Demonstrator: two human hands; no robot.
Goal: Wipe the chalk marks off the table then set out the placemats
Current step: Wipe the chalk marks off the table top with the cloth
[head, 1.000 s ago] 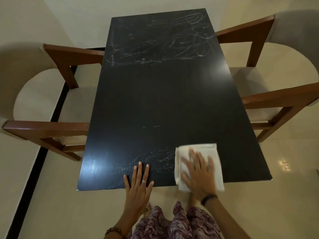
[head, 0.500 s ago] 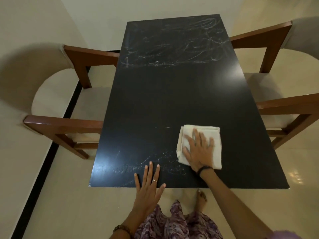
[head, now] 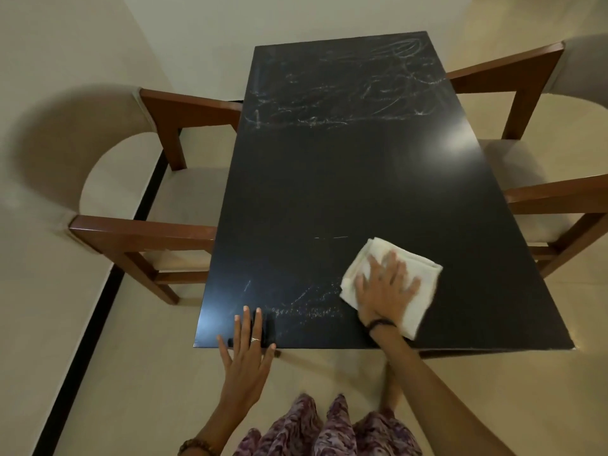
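Head view: right hand point(head: 385, 292) presses cloth point(head: 418, 278) flat on table point(head: 345, 192).

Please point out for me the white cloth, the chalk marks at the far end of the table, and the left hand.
white cloth point(head: 424, 284), head view, on its bare right part beside the fingers.
far chalk marks point(head: 345, 90), head view, middle of the scribbled patch.
left hand point(head: 245, 357), head view, back of the hand.

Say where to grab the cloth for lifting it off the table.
Pinch the cloth at its far-right corner, coming from above on the right. It lies flat and folded; the right hand presses its near-left part, leaving that corner bare. Probably a layered edge there.
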